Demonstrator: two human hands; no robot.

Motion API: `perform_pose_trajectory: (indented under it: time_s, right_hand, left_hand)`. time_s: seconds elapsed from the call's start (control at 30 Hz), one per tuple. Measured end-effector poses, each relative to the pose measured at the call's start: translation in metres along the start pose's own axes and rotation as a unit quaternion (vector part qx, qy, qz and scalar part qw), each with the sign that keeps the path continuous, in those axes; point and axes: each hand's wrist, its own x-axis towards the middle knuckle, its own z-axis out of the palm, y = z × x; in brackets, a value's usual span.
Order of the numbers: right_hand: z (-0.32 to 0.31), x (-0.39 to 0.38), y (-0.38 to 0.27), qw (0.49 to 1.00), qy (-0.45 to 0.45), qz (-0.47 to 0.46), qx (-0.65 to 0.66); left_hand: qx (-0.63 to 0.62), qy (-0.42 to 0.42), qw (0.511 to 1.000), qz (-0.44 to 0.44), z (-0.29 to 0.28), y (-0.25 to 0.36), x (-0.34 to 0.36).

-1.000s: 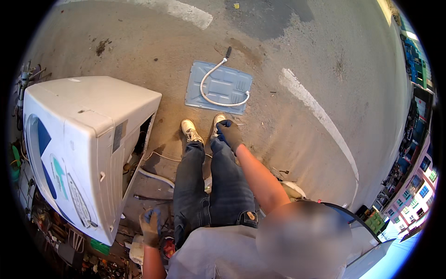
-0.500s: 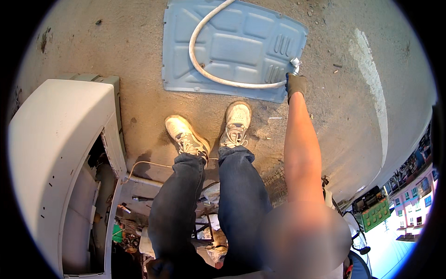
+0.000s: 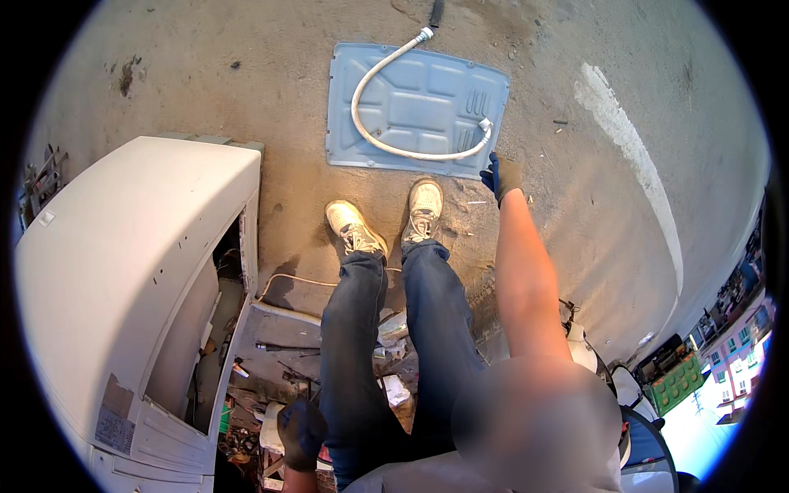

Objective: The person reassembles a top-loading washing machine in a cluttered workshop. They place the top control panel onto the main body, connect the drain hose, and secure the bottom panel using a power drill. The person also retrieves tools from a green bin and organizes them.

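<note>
My gloved right hand (image 3: 501, 174) reaches out with fingers apart and slightly bent, holding nothing visible, just off the lower right corner of a blue ribbed metal panel (image 3: 415, 103) on the ground. A white hose (image 3: 370, 135) lies in a U on the panel, with a fitting at each end; the right end is just above my right hand. A black piece (image 3: 436, 11) lies past the upper end. My gloved left hand (image 3: 301, 431) hangs low by my left leg in shadow; its fingers are hard to make out.
A large white appliance (image 3: 99, 255) with an open cavity stands at my left. Scrap and tubes (image 3: 283, 366) litter the ground below my feet (image 3: 425, 203). A white painted line (image 3: 633, 152) runs to the right; a green object (image 3: 676, 381) and distant buildings show at the right rim.
My right hand reached forward from my leg to the hose's right end, gripped it, and has now drawn slightly back off it, fingers looser. The view has tilted down toward the panel.
</note>
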Motion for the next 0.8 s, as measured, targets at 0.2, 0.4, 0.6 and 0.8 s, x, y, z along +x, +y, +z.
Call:
perform_pose_trajectory:
  time_s: [0.2, 0.4, 0.6, 0.8]
  right_hand:
    - [0.041, 0.100, 0.020, 0.998, 0.027, -0.010, 0.047]
    - [0.077, 0.056, 0.002, 0.992, 0.109, -0.066, 0.021]
    - [0.032, -0.134, -0.060, 0.939, -0.079, -0.212, 0.260]
    - [-0.019, -0.428, -0.145, 0.869, -0.190, -0.438, 0.132]
  left_hand:
    - [-0.422, 0.259, 0.835, -0.240, -0.027, -0.081, 0.027]
    - [-0.438, 0.169, 0.862, -0.193, -0.034, -0.085, 0.027]
    - [-0.431, 0.042, 0.884, -0.174, -0.040, -0.068, -0.038]
    - [-0.486, -0.009, 0.869, -0.095, -0.039, -0.041, -0.152]
